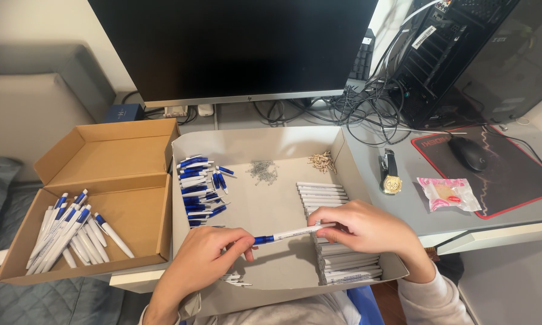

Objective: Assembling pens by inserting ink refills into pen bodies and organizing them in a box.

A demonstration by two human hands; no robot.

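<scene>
The left hand (202, 256), in the lower middle of the frame, pinches the blue end of a pen (289, 233) between the thumb and the first fingers. The right hand (364, 229), a little to the right of it, pinches the white end of the same pen with its fingertips. So the pen lies almost level between both hands, blue part toward the left, white barrel toward the right, and it hangs just above the floor of a shallow grey cardboard tray (271, 198).

Under the right hand, a row of white pen barrels (337, 253) is stacked along the right wall of the tray. To the upper left of the left hand there is a heap of blue pen parts (199, 186). Near the far wall of the tray lies a small pile of metal springs (263, 170), and beside it, to the right, a small pile of tan pieces (322, 160). Some few small parts (235, 278) lie just below the left hand.

At the left of the frame stands an open brown cardboard box (126, 174) with finished blue and white pens (72, 235) in it. At the right, on the grey desk (403, 207), are a gold wristwatch (391, 177), a pink wrapped snack (448, 194) and a black mouse (469, 153) on a mouse pad (517, 180). A dark monitor (235, 48) fills the upper middle.
</scene>
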